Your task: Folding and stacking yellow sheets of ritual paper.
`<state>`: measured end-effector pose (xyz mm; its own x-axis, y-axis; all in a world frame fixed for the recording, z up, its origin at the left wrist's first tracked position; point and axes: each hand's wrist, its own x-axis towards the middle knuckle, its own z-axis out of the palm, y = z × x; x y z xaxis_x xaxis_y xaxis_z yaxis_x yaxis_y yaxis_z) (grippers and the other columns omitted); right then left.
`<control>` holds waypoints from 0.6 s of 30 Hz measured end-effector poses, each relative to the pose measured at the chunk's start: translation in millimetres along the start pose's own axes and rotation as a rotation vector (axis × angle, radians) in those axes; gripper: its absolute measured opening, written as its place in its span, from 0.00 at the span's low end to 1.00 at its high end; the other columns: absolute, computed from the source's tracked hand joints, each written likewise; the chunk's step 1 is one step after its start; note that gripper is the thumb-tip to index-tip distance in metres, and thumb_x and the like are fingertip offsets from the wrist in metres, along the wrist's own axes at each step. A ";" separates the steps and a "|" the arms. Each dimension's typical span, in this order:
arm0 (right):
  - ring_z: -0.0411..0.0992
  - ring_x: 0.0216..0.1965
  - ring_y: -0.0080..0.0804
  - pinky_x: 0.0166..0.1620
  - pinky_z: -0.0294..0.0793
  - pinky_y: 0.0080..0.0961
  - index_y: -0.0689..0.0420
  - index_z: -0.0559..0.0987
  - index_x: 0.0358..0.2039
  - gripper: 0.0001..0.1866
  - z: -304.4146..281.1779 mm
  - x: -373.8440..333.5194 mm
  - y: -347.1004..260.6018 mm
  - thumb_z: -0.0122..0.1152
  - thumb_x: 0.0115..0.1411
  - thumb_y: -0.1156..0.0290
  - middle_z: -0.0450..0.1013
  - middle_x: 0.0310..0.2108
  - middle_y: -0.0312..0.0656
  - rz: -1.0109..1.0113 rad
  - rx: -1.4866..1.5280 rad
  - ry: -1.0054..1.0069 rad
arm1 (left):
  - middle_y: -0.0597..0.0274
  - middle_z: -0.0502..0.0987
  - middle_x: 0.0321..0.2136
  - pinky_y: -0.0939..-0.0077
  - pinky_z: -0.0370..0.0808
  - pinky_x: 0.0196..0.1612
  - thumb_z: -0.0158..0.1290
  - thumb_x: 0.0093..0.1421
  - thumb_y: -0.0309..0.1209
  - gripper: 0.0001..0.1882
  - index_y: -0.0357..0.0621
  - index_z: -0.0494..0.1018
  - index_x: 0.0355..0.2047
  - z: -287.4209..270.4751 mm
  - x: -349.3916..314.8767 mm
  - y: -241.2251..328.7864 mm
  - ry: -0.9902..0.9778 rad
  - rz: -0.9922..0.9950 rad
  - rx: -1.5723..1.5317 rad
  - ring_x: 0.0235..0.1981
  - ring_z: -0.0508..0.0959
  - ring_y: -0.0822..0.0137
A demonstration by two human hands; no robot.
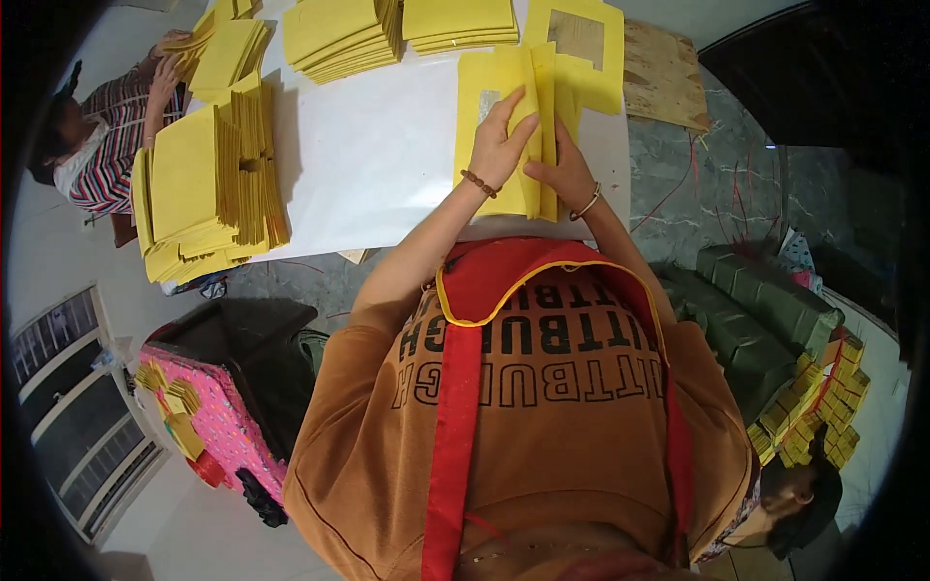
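A yellow folded paper sheet [542, 87] stands partly raised at the right side of the white table. My left hand [503, 147], with a beaded bracelet, holds its left side, fingers angled up along the paper and thumb toward the fold. My right hand [570, 176], with a bangle, grips the right side; its thumb crosses in front and the fingers are partly hidden behind the paper. Under and beside my hands lie more flat yellow sheets [473, 77]. A small pale patch [488, 103] shows beside my left fingers.
Yellow paper stacks [186, 174] stand at the table's left, with others [334, 34] along the far edge. A wooden board [664, 77] adjoins the white table [358, 165] on the right. A co-worker [126, 136] handles yellow paper at far left. Yellow bundles [814, 397] sit behind right.
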<state>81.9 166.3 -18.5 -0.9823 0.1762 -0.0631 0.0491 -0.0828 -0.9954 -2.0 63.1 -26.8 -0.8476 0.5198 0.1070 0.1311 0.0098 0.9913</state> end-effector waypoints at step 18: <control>0.48 0.59 0.27 0.59 0.46 0.25 0.59 0.46 0.60 0.36 5.8 -5.6 5.0 0.25 0.61 0.45 0.47 0.59 0.42 0.064 0.250 0.080 | 0.48 0.66 0.29 0.67 0.68 0.34 0.59 0.45 0.43 0.32 0.39 0.66 0.48 0.2 -0.6 17.6 -0.052 0.054 0.343 0.32 0.71 0.53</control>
<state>86.6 159.2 -22.6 -0.9608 0.2388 -0.1409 0.0549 -0.3343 -0.9409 1.0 63.2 -9.4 -0.8088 0.5699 0.1454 0.3473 0.2632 0.9001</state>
